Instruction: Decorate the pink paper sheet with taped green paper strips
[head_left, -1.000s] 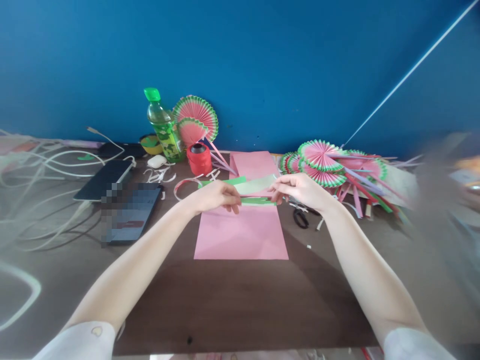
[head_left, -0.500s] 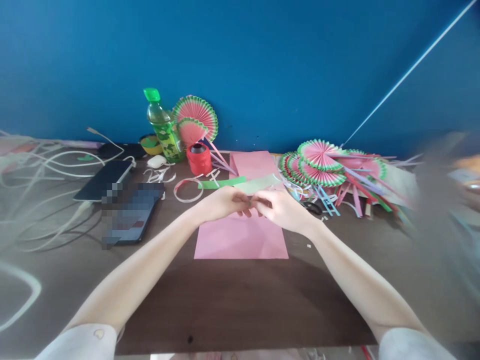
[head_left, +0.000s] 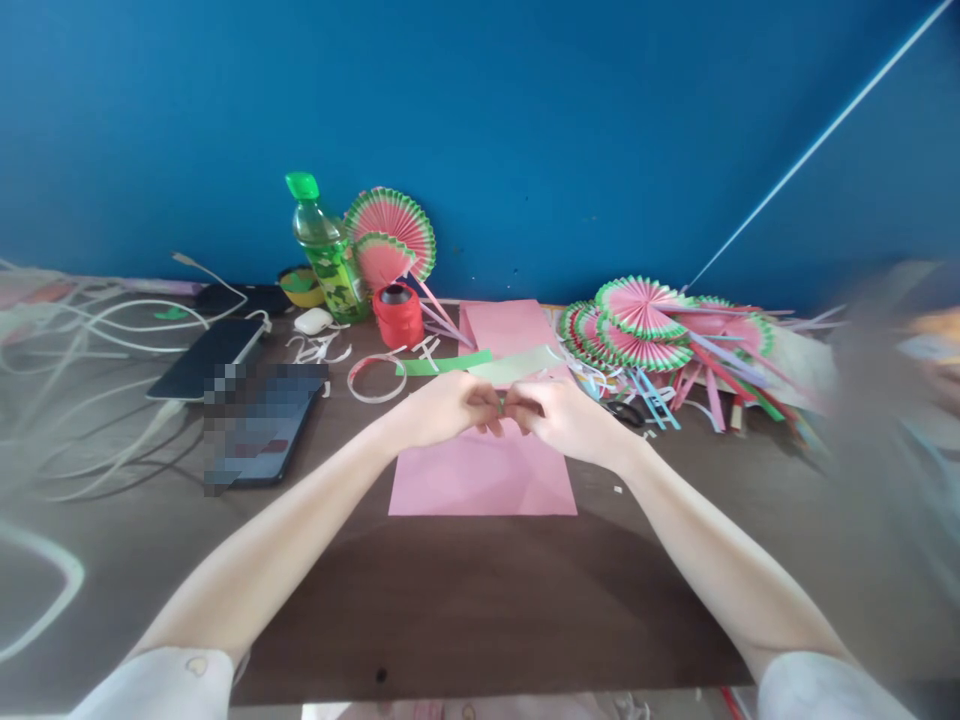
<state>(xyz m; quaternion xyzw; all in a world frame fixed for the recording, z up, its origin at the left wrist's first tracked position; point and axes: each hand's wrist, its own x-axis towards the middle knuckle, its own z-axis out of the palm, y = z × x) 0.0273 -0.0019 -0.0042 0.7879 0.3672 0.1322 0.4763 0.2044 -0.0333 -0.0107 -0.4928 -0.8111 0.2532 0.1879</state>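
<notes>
My left hand (head_left: 444, 405) and my right hand (head_left: 564, 417) meet fingertip to fingertip above a pink paper sheet (head_left: 484, 478) lying on the brown table (head_left: 480, 600). Both pinch a small folded green strip (head_left: 501, 404), mostly hidden between the fingers. Just beyond the hands lie a bright green paper strip (head_left: 444, 364) and a pale green strip (head_left: 517, 364). A second pink sheet (head_left: 506, 324) lies farther back.
A pile of pink-and-green paper fans (head_left: 651, 328) with loose strips lies at the right, black scissors (head_left: 619, 410) beside it. Back left stand a green bottle (head_left: 324, 250), an upright fan (head_left: 390, 236) and a red ribbon spool (head_left: 398, 314). Phones (head_left: 259, 420) and white cables (head_left: 90, 330) fill the left.
My hands have drawn together from holding the green strip stretched out to pinching it folded small between the fingertips. My right hand moved left, uncovering the scissors.
</notes>
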